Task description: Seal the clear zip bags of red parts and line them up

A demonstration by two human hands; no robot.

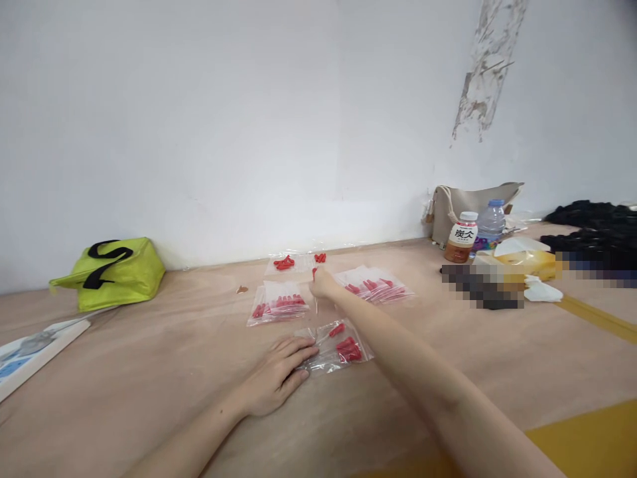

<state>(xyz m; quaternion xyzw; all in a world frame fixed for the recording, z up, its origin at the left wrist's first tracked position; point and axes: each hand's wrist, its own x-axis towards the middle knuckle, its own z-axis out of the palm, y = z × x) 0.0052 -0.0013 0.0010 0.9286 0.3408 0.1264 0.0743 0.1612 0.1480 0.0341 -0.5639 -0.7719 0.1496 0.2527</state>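
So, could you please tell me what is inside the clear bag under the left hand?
The clear bag holds several red pieces. The left hand covers its left edge, so anything there is hidden.

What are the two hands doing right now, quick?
Left hand: open, lying flat, fingertips pressing the edge of the clear plastic bag of red pieces.
Right hand: closed around a small red piece, reached out far over the table.
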